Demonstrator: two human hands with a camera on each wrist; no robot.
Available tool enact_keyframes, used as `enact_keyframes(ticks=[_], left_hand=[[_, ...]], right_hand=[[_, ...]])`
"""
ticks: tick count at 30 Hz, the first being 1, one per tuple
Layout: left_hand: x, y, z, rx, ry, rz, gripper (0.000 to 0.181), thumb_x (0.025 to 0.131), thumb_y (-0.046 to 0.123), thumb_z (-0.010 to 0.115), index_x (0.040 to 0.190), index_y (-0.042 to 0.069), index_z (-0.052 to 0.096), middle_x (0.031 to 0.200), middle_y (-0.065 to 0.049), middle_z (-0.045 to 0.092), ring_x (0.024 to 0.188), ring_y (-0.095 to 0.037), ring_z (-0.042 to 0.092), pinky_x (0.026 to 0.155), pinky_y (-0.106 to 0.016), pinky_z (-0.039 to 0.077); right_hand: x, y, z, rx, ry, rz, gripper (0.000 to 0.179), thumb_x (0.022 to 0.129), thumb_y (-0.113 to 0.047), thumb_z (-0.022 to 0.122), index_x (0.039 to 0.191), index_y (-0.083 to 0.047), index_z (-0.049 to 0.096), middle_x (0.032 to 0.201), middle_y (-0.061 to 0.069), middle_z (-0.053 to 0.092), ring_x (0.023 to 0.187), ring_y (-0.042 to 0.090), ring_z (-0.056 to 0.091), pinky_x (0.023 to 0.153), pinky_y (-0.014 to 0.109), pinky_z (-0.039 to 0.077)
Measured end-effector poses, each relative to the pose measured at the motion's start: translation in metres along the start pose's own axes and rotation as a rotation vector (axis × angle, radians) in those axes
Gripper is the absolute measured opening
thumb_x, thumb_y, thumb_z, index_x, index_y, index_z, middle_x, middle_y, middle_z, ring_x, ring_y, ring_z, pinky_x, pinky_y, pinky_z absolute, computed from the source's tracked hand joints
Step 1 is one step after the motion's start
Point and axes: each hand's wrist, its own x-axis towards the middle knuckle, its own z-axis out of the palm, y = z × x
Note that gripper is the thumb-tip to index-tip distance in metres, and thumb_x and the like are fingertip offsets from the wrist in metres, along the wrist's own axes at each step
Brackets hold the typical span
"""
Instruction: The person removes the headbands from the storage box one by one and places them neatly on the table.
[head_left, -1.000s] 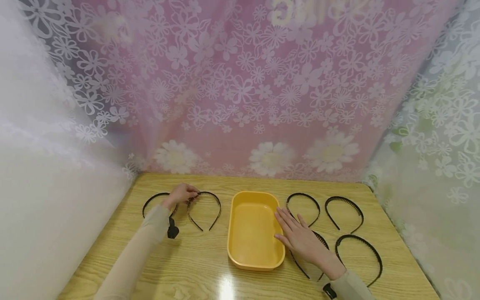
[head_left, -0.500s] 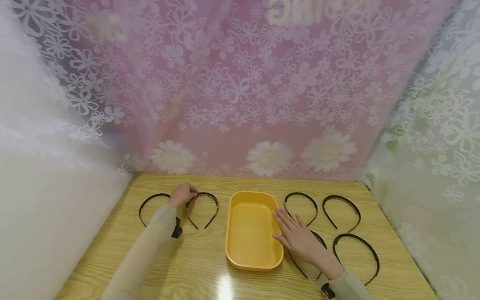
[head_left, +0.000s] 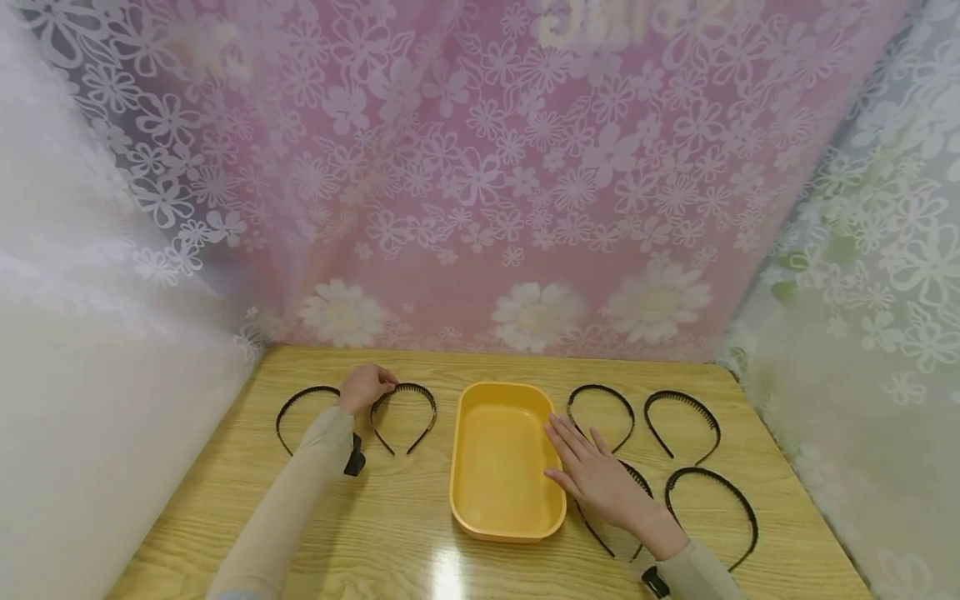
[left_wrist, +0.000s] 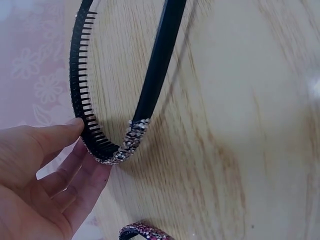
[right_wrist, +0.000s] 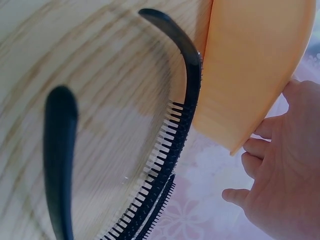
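My left hand (head_left: pixel 363 388) pinches a black toothed headband (head_left: pixel 432 403) at its top between thumb and fingers. In the left wrist view, glittery trim shows on the outside of this headband (left_wrist: pixel 134 137). Another headband (head_left: pixel 281 412) lies to the left, partly hidden by my left forearm. With its fingers fairly straight, my right hand (head_left: pixel 596 485) rests against the right rim of a yellow tray (head_left: pixel 506 536), which holds nothing. Under my right hand and wrist lies a further headband (head_left: pixel 596 532); its comb teeth show in the right wrist view.
Right of the tray lie more black headbands: one behind my right hand (head_left: pixel 633 417), one at the far right (head_left: pixel 718 421) and one in front of that (head_left: pixel 752 507). A wooden table (head_left: pixel 397 525) carries everything. A pink flowered curtain (head_left: pixel 450 275) hangs along its back edge.
My left hand has closed its fingertips on the headband's top, and the left forearm has shifted slightly right. The right hand and tray stay put; the view shifts slightly.
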Motion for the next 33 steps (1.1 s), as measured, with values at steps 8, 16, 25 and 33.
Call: enact_keyframes(ticks=[8, 16, 25, 33], left_hand=[[0.002, -0.001, -0.001, -0.01, 0.046, 0.022, 0.022, 0.101, 0.017, 0.064, 0.114, 0.005, 0.077, 0.116, -0.016, 0.073, 0.094, -0.03, 0.07, 0.078, -0.046, 0.058], [-0.004, 0.007, 0.0, -0.077, 0.107, 0.043, 0.027, 0.103, 0.016, 0.059, 0.124, 0.001, 0.071, 0.116, -0.017, 0.073, 0.085, -0.027, 0.071, 0.063, -0.036, 0.055], [-0.027, 0.033, 0.007, -0.151, 0.239, 0.166, 0.028, 0.104, 0.016, 0.059, 0.125, 0.002, 0.071, 0.113, -0.022, 0.073, 0.045, -0.023, 0.053, 0.04, -0.025, 0.031], [-0.047, 0.052, 0.028, -0.164, 0.263, 0.199, 0.028, 0.103, 0.015, 0.061, 0.127, 0.004, 0.07, 0.121, -0.016, 0.072, 0.041, -0.005, 0.028, 0.044, -0.024, 0.03]], right_hand=[[0.002, 0.0, -0.004, 0.021, -0.017, 0.015, 0.069, 0.105, -0.041, 0.053, 0.157, 0.0, 0.033, 0.164, 0.018, 0.03, 0.15, 0.036, 0.03, 0.115, 0.067, 0.026], [0.001, 0.004, -0.004, 0.034, 0.011, -0.01, 0.067, 0.106, -0.04, 0.052, 0.157, 0.0, 0.034, 0.162, 0.019, 0.032, 0.148, 0.038, 0.032, 0.111, 0.069, 0.029], [0.002, 0.001, -0.008, 0.088, -0.058, 0.058, 0.069, 0.106, -0.039, 0.052, 0.158, 0.001, 0.03, 0.165, 0.017, 0.025, 0.152, 0.037, 0.025, 0.117, 0.068, 0.023], [0.002, 0.001, -0.003, 0.158, 0.0, 0.061, 0.068, 0.105, -0.038, 0.054, 0.156, 0.002, 0.034, 0.164, 0.02, 0.029, 0.149, 0.042, 0.028, 0.114, 0.071, 0.024]])
